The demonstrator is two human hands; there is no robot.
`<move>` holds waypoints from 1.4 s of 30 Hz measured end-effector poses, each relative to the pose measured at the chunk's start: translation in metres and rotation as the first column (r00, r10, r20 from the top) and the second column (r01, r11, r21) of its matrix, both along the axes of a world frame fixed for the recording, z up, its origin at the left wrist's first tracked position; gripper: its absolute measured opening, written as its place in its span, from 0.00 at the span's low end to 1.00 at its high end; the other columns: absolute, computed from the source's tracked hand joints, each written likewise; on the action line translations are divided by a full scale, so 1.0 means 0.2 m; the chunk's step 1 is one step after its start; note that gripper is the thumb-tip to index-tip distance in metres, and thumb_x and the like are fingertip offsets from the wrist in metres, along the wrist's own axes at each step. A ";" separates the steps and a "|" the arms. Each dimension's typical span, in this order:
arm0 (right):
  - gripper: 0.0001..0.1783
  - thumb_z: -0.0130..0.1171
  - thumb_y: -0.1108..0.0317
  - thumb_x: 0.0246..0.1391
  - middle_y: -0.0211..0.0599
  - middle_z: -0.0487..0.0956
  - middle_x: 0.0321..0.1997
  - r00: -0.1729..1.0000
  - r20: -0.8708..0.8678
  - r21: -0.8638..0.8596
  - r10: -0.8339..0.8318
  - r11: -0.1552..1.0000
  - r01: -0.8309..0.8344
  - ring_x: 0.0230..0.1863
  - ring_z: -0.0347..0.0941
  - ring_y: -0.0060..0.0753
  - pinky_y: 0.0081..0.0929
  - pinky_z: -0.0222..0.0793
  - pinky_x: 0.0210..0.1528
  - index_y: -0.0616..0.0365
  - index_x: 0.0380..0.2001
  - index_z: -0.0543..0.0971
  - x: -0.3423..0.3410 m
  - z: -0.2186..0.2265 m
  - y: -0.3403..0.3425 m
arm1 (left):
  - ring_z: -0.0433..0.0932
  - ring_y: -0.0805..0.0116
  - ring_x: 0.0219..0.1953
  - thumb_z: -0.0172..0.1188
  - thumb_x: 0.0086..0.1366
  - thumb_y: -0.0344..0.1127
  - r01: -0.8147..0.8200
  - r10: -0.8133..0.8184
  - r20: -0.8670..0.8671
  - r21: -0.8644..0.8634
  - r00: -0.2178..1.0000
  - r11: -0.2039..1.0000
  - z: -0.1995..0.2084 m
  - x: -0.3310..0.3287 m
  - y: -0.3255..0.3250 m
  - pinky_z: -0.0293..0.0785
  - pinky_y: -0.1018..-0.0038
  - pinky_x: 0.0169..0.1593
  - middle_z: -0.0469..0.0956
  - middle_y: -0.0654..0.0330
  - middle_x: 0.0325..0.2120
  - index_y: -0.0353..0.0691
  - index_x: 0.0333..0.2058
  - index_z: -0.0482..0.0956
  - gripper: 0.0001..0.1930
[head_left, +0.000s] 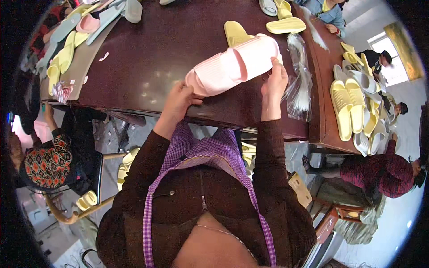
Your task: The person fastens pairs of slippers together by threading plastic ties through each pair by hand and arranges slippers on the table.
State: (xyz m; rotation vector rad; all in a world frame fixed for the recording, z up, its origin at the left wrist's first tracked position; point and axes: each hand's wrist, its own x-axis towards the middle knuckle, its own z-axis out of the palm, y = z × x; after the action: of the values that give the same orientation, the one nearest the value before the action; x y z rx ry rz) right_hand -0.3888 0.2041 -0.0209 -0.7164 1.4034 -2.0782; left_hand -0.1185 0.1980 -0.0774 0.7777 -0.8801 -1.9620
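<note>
A pair of pale pink slide slippers [219, 73], apparently nested end to end, is held up over the near part of the dark red table [134, 53]. My left hand [178, 102] pinches the left end of the pair, thumb on top. At the other end, the fingers of my right hand [276, 82] are closed on the slipper's edge. Just behind the pair lies a yellow slipper [235, 32], partly covered by the pink ones. Beside my right hand is a bundle of thin clear plastic strands [298, 85].
Yellow slippers [286, 25] lie at the far right of my table. Piles of yellow and grey slippers [348, 105] cover the table on the right; yellow, pink and blue-green ones [67, 51] lie on the left. Co-workers sit at left [48, 165] and right [377, 174].
</note>
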 end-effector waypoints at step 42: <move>0.17 0.57 0.62 0.53 0.37 0.79 0.31 0.625 -0.742 0.302 0.241 0.953 -0.010 0.30 0.71 0.24 0.22 0.68 0.33 0.66 0.38 0.78 -0.05 -0.06 -0.08 | 0.74 0.68 0.34 0.51 0.59 0.37 0.222 0.117 0.579 -0.480 0.807 0.849 0.03 -0.02 -0.60 0.71 0.71 0.37 0.79 0.55 0.34 0.32 0.42 0.77 0.17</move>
State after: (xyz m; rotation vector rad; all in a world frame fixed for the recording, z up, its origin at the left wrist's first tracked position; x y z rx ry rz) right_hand -0.3989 0.1879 -0.0324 -1.6681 1.9495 -1.4248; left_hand -0.1221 0.0776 -0.0707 1.0446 -1.7505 -1.3886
